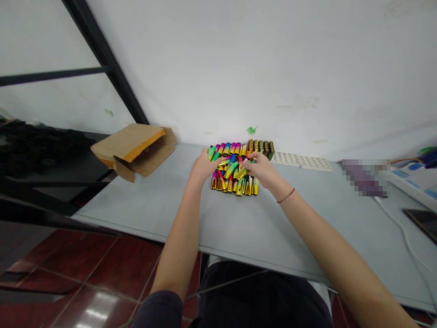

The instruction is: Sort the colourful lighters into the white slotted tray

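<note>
A tight batch of chrome-finished lighters (232,180) in rainbow and gold lies on the grey table, some in neat rows and some jumbled at the middle. A darker gold row (261,147) lines up along its back right. My left hand (204,166) rests on the left side of the batch, its fingers over the pink and green lighters. My right hand (261,169) comes in from the right, with finger and thumb pinched around a lighter at the batch's centre. The fingers hide part of the pile. A thin red cord circles my right wrist.
A flattened open cardboard box (134,150) sits at the table's back left. A white perforated sheet (302,161) lies beside the lighters. To the right are a pixelated purple object (365,177), a white cable, a power strip (409,182) and a dark phone (423,222).
</note>
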A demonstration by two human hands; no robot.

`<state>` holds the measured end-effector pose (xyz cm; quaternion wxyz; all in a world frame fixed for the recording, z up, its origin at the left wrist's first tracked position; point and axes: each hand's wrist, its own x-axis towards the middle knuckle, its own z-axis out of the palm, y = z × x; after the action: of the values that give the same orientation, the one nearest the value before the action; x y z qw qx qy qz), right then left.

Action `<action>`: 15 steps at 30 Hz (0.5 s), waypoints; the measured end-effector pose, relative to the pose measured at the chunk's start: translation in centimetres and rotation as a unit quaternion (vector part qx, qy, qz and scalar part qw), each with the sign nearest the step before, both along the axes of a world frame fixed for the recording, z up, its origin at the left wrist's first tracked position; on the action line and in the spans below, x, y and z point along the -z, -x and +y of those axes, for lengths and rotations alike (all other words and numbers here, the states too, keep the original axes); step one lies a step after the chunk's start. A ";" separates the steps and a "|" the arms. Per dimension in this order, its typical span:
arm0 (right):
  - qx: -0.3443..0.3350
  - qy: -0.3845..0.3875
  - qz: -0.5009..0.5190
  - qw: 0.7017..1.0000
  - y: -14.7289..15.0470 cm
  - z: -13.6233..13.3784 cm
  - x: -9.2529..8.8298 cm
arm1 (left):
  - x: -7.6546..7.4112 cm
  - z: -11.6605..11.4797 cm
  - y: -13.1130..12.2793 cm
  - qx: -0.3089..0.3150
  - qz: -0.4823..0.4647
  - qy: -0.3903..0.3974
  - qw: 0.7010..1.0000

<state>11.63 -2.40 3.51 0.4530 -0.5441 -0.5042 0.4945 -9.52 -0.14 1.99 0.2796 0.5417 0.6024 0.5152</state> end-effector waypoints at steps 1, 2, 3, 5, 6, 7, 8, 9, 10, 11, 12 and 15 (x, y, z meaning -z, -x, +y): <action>0.014 -0.003 -0.007 1.000 -0.1 -0.1 0.2 | 0.0 -0.3 -0.3 -0.005 0.031 0.013 0.999; 0.028 -0.006 -0.021 0.999 -0.3 0.1 0.4 | 0.0 -0.5 -0.7 -0.010 0.053 0.018 0.998; 0.044 -0.010 -0.041 0.998 -0.5 0.3 0.7 | 0.0 -0.6 -1.2 -0.016 0.067 0.021 0.997; 0.080 -0.026 -0.103 0.991 -0.8 1.4 0.9 | -0.2 -0.4 -2.1 -0.029 0.084 0.021 0.996; 0.090 -0.038 -0.142 0.985 -1.0 2.0 0.9 | -0.3 0.0 -2.6 -0.033 0.093 0.020 0.995; 0.094 -0.054 -0.181 0.977 -1.1 2.7 0.8 | -0.3 0.5 -3.0 -0.036 0.099 0.017 0.994; 0.093 -0.070 -0.217 0.969 -1.1 3.4 0.6 | -0.4 1.1 -3.4 -0.034 0.101 0.010 0.994; 0.089 -0.088 -0.250 0.960 -1.0 4.2 0.3 | -0.5 1.9 -3.7 -0.028 0.101 -0.001 0.994; 0.085 -0.107 -0.279 0.951 -0.9 5.0 -0.2 | -0.6 2.7 -4.0 -0.020 0.101 -0.013 0.995; 0.082 -0.123 -0.304 0.941 -0.6 5.8 -0.6 | -0.8 3.5 -4.2 -0.011 0.105 -0.023 0.994; 0.078 -0.140 -0.323 0.933 -0.3 6.7 -1.1 | -0.9 4.2 -4.5 -0.005 0.117 -0.026 0.993; 0.090 -0.161 -0.374 0.909 0.9 9.3 -2.3 | -1.6 5.9 -5.4 -0.002 0.203 0.012 0.979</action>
<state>10.70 6.91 5.76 0.3554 -0.6521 -0.6580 0.1240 -4.10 5.77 3.64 0.1570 0.6303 0.6541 0.3875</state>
